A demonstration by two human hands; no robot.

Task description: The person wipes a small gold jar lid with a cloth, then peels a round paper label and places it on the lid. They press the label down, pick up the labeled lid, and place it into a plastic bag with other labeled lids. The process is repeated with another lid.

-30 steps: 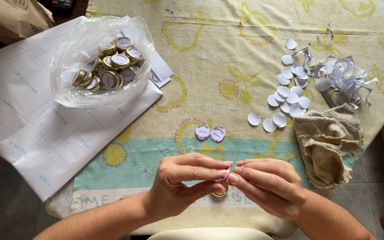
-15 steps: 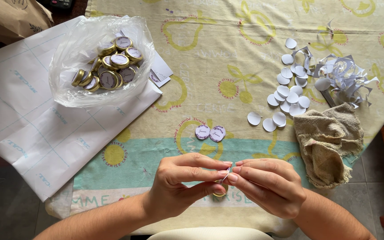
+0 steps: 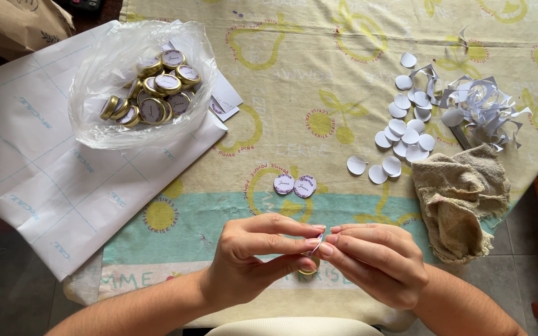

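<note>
Yellow cloth with fruit pictures covers the table. Near its front edge, both hands meet over a small gold tin. The left hand pinches the tin and the right hand pinches a small round sticker just above it, with fingertips touching. The tin is mostly hidden, so its lid cannot be seen.

The sticker is thin and could fold or stick to a finger. It could also land crooked if the tin turns in the pinch. The tin sits close to the table edge, so a slip could drop it to the floor.

Two printed stickers lie just beyond the hands. White paper circles and scraps lie to the right, beside a brown rag. A clear bag of finished tins rests on white paper, well apart.
</note>
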